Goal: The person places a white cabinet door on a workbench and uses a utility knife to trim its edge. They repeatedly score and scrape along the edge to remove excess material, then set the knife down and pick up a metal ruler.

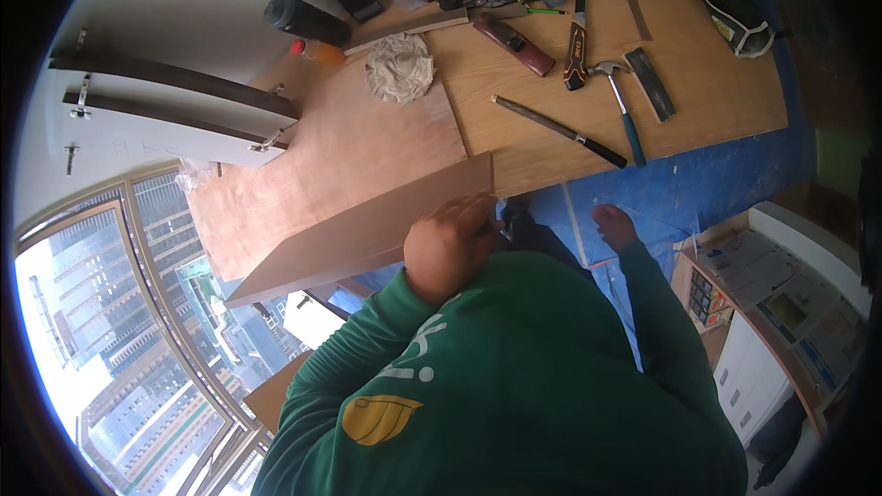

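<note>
Proceeding from left to right, locate first the white board with dark edging and metal hinges. Next is a black cylindrical bottle, near a small orange bottle with a red cap. The flat brown rectangular panel lies along the near edge of a pinkish plywood sheet, which carries a crumpled beige cloth.

At the panel's right end is the left hand. Its grip is curled against the panel's edge (the palm side is hidden, so whether it clasps the panel cannot be told). Beyond, the wooden surface bears a dark red oblong tool, a slim dark file with a black handle and an orange-and-black cutter.

The right hand is apart from the panel, above blue sheeting; its grip is partly curled, contents undeterminable. Farther right are a teal-handled hammer and a dark rectangular block.
</note>
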The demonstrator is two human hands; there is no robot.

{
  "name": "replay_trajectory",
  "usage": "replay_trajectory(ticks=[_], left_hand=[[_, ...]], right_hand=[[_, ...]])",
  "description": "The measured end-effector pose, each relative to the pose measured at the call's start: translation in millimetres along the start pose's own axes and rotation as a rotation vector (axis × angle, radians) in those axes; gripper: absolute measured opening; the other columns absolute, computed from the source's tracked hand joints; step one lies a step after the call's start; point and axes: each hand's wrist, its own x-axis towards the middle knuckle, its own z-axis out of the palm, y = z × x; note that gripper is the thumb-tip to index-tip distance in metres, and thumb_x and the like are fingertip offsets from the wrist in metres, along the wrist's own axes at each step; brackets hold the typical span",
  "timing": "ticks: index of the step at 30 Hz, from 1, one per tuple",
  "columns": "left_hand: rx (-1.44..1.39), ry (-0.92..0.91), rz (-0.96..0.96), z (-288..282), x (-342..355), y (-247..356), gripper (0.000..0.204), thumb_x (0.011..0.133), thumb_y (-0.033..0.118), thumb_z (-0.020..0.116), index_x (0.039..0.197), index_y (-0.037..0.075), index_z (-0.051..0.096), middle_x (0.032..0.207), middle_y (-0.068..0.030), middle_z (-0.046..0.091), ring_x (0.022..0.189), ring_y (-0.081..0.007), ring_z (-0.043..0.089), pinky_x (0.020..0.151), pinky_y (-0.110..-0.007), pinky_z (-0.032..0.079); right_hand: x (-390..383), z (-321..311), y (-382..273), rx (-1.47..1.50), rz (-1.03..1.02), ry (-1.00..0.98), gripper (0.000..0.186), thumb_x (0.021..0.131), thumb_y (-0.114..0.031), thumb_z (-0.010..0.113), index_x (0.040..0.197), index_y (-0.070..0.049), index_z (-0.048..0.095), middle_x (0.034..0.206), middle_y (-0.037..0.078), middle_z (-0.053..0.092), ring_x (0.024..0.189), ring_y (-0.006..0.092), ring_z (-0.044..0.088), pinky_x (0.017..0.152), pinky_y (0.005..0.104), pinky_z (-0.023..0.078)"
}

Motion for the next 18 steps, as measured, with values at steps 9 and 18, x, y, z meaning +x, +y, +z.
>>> replay_trajectory(ticks=[9, 18], left_hand=[[0.053, 0.049, -0.027, 4, -13, 2, 0.033, 0.081, 0.016, 0.083, 0.111, 0.007, 0.074, 0.113, -0.0101, 0.077, 0.101, -0.0292, 0.075, 0.083, -0.04, 0.062], [0.032, 0.111, 0.062, 1, -12, -5, 0.03, 0.082, 0.021, 0.083, 0.105, 0.005, 0.073, 0.104, -0.01, 0.077, 0.093, -0.0297, 0.075, 0.077, -0.04, 0.061]], right_hand=[[-2, -23, -16, -0.021, 0.043, -0.015, 0.034, 0.096, -0.034, 0.07, 0.112, -0.004, 0.071, 0.082, 0.004, 0.067, 0.069, 0.0129, 0.061, 0.058, 0.0306, 0.05], [-6, -8, -55, 0.03, 0.022, -0.041, 0.034, 0.096, -0.03, 0.072, 0.117, -0.003, 0.071, 0.089, 0.002, 0.068, 0.072, 0.0116, 0.06, 0.06, 0.0289, 0.05]])
